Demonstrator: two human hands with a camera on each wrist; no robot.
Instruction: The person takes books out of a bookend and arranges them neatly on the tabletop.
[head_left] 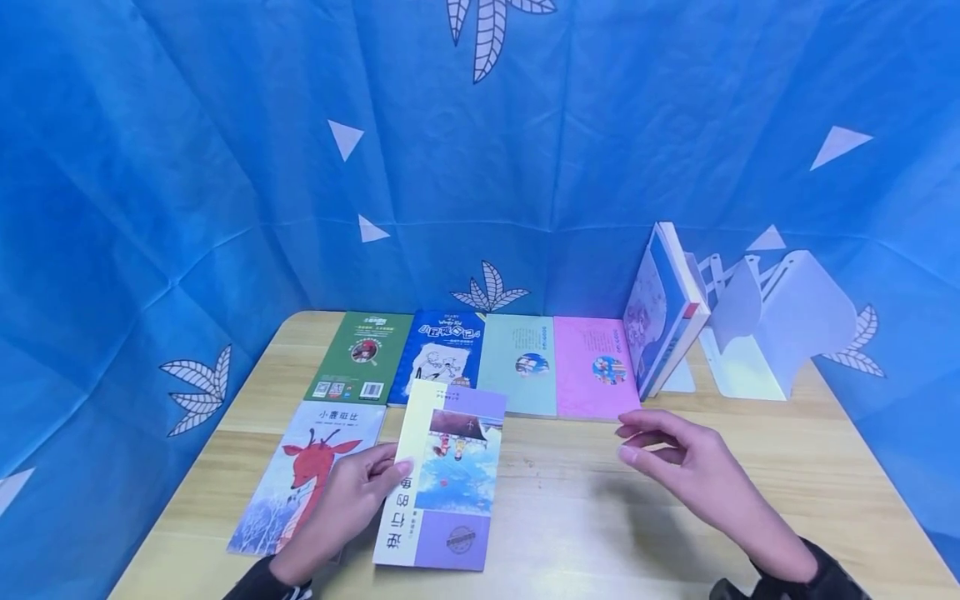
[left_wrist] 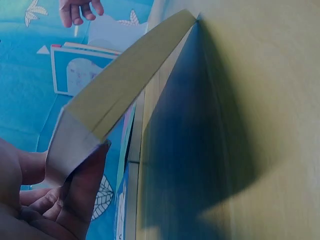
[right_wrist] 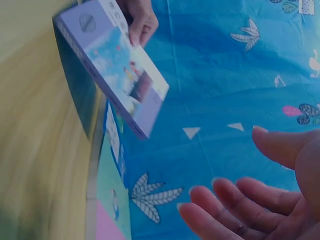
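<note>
One pale book with a red deer (head_left: 303, 479) lies on the wooden desk (head_left: 555, 508), partly covered by the left hand (head_left: 358, 492). This hand is clamped on the left edge of a purple-and-cream paperback book (head_left: 459, 471), tilted above the desk. Next come a flat pink book (head_left: 596, 371) and, near it, the right hand (head_left: 686, 458), thumb and fingers apart.

The left hand (head_left: 348, 496) is closed in a pinching grip, thumb (head_left: 393, 475) laid on top, fingers (left_wrist: 82, 205) curled underneath. The right hand (head_left: 693, 458) hangs raised, its fingers loosely bent and its thumb held apart. Dark sleeves (head_left: 813, 575) end at both wrists (head_left: 787, 558).
</note>
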